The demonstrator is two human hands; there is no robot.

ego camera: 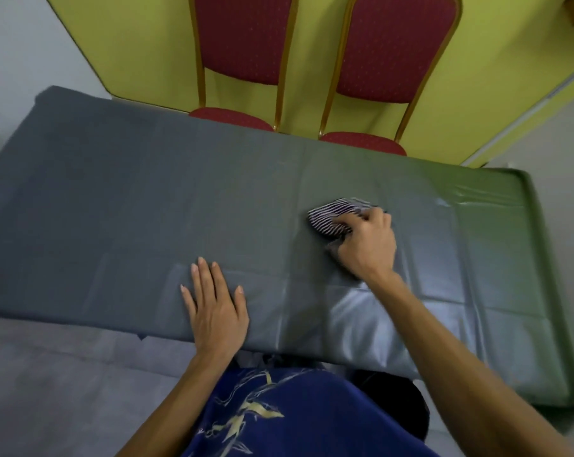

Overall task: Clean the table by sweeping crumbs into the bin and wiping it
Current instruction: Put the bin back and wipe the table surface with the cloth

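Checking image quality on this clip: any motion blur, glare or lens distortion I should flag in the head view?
Head view: the striped cloth under the right hand is smeared by motion blur, while the left hand, flat on the table, is sharp; soft glare sheens the grey cover near the front edge; wide-angle distortion bends the table edges and splays the two red chairs.
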